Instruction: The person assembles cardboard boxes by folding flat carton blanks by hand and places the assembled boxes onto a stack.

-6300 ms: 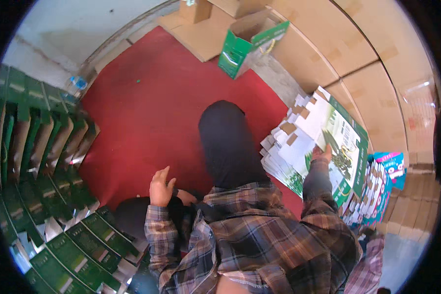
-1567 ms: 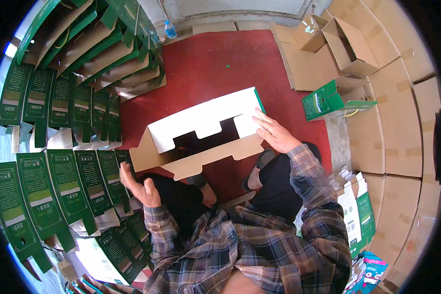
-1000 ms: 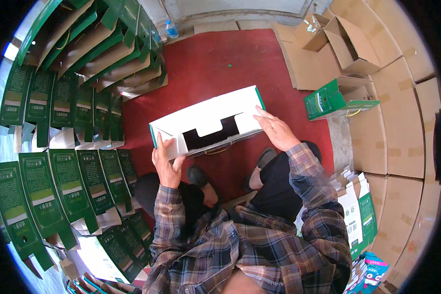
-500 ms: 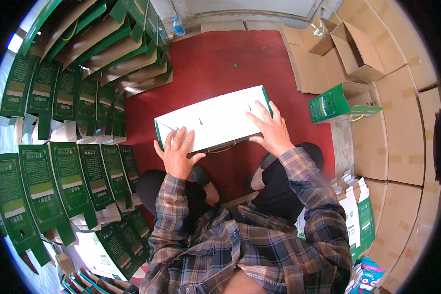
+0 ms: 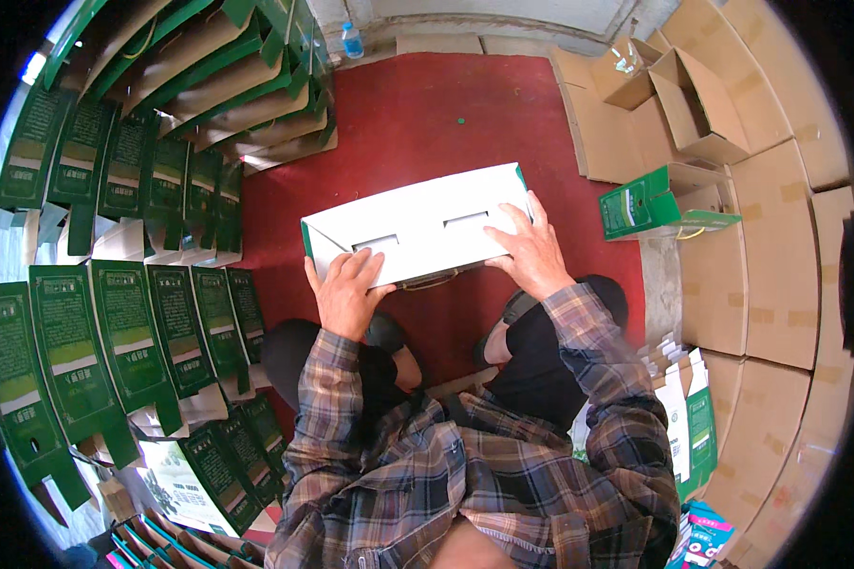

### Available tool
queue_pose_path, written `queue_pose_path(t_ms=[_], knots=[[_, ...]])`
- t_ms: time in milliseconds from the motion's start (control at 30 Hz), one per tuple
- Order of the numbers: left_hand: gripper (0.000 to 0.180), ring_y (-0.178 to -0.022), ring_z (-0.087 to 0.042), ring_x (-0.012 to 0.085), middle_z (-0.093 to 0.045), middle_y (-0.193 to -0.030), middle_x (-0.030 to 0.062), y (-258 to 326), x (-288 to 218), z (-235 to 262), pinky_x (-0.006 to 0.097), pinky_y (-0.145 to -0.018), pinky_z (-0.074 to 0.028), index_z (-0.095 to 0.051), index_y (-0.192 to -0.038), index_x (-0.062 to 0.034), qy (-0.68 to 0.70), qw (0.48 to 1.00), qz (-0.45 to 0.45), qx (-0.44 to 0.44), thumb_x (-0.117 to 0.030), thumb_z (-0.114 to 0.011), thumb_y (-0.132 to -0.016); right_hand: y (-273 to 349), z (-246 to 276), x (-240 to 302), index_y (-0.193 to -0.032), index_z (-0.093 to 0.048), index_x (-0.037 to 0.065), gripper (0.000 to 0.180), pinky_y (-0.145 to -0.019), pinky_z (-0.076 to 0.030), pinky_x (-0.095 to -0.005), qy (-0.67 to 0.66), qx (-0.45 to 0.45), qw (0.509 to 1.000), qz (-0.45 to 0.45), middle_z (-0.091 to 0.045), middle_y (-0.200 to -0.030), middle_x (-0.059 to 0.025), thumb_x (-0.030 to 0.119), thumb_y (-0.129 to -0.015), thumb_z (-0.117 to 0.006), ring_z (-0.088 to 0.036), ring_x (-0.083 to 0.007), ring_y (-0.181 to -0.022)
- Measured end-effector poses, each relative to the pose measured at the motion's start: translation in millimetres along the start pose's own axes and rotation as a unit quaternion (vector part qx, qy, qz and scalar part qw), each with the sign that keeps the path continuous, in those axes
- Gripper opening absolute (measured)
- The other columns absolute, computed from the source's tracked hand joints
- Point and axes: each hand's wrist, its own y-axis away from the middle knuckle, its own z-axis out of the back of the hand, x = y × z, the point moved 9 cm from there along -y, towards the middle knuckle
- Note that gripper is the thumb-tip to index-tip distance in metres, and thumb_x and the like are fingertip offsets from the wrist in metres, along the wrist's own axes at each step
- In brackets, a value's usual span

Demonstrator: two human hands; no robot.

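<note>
Two bare hands clasp a white-topped box [image 5: 417, 216] over the near half of a red mat [image 5: 417, 104] in the head view: the left hand [image 5: 343, 296] spreads its fingers across the box's left end and the right hand [image 5: 529, 254] across its right end, each thumb at the near edge. Green cartons [image 5: 114, 327] stand in rows along the mat's left edge. At its right edge, an open green box [image 5: 640, 207] stands beside stacked brown cartons [image 5: 778, 251], while a small bluish bottle [image 5: 352, 43] stands near the far left corner.
</note>
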Motion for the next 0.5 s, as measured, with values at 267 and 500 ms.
queue_pose_path(t_ms=[267, 500], knots=[[0.058, -0.115, -0.045, 0.0269, -0.053, -0.123, 0.0039, 4, -2, 9, 0.058, -0.101, -0.02, -0.058, -0.118, -0.0211, -0.004, 1.0, 0.008, -0.029, -0.042, -0.072, -0.065, 2, 6, -3, -0.112, -0.062, 0.018, 0.048, -0.097, -0.036, -0.0492, -0.042, -0.032, 0.999, -0.003, -0.039, -0.133, -0.013, 0.026, -0.067, -0.077, -0.022, -0.0397, -0.13], [0.048, -0.112, -0.047, 0.0277, -0.052, -0.121, 0.014, 7, 91, 26, 0.038, -0.095, -0.036, -0.05, -0.124, -0.0022, 0.226, 0.929, 0.191, -0.22, -0.023, -0.061, -0.083, 0, -23, -106, -0.125, -0.047, 0.005, 0.039, -0.078, -0.048, -0.0323, -0.46, -0.07, 0.841, -0.278, -0.057, -0.105, -0.0103, 0.019, -0.089, -0.054, -0.058, -0.0186, -0.09]])
